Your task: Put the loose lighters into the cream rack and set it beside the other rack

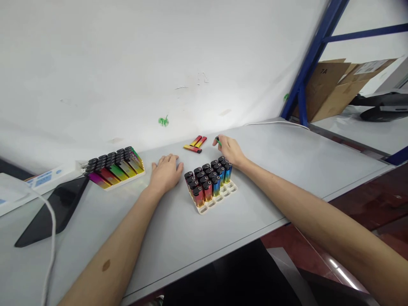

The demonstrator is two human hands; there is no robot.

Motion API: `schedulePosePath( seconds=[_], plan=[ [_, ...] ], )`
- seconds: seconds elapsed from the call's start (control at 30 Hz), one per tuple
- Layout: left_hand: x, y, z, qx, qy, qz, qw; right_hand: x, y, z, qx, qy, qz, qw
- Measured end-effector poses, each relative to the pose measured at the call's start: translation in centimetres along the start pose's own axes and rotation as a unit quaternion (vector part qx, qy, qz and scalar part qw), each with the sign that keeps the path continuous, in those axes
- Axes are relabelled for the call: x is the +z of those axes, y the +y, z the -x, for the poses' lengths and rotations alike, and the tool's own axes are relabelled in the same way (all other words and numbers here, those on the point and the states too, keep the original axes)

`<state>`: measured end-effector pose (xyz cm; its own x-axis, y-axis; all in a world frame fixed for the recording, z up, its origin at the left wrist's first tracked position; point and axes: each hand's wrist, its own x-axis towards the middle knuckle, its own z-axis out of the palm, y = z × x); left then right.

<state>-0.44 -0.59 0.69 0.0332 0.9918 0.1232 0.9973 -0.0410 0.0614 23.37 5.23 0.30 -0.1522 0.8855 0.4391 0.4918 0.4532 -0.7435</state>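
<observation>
Head view: your right hand (230, 149) is over the table (178, 246), toward its back edge, with thumb and fingertips pinching a small green piece with a dark end (218, 141), which looks like a lighter, though your fingers hide much of it. Your left hand (165, 174) rests palm down between the two trays, its fingers loosely spread and nothing visible in its grip.

The cream tray (219, 198) sits in the middle of the table, between your forearms, well in from the front edge. The upright lighters (208, 191) in it, red and blue with black tops, fill the rows toward its far side, while the row of slots along its near-right edge is bare. Three loose lighters (193, 148), red and yellow, lie flat close to the back edge, between your hands. Toward the table's left side, the second tray (129, 180) is packed with tilted-looking coloured lighters (119, 172), just beside the power strip (44, 180).

The step in hand seems to be picking up one piece to stand in the cream tray. The next move probably calls for you to bring it over the near-right row, turn it black end up, line its base with a slot and press gently, without knocking its neighbours
</observation>
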Motion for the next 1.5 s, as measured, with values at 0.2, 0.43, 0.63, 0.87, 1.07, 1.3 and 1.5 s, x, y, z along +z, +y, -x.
schedulePosePath(
  seconds=[0.2,0.43,0.63,0.87,1.07,1.3,1.5],
  plan=[
    [0.0,0.1,0.0,-0.001,-0.002,-0.003,1.0,-2.7,-1.2,-0.1,0.013,0.069,0.06,0.996],
    [0.0,0.1,0.1,0.001,0.001,0.0,1.0,-8.8,-5.9,5.6,-0.069,0.107,-0.044,0.991],
    [0.1,0.0,0.1,0.002,0.001,-0.001,1.0,-8.3,-6.8,9.9,-0.101,0.015,-0.074,0.992],
    [0.4,-0.3,-0.2,0.006,0.009,-0.002,1.0,-6.4,-6.2,11.1,-0.156,-0.074,0.018,0.985],
    [0.2,-0.1,0.0,0.003,0.003,0.002,1.0,-7.1,-6.8,10.8,-0.183,-0.084,0.054,0.978],
    [0.3,-0.1,-0.1,0.002,0.003,0.002,1.0,-7.8,-6.8,10.8,-0.197,-0.124,0.088,0.968],
    [0.3,-0.1,0.0,0.002,0.003,0.0,1.0,-7.9,-7.3,8.9,-0.207,-0.056,0.096,0.972]
  ],
)
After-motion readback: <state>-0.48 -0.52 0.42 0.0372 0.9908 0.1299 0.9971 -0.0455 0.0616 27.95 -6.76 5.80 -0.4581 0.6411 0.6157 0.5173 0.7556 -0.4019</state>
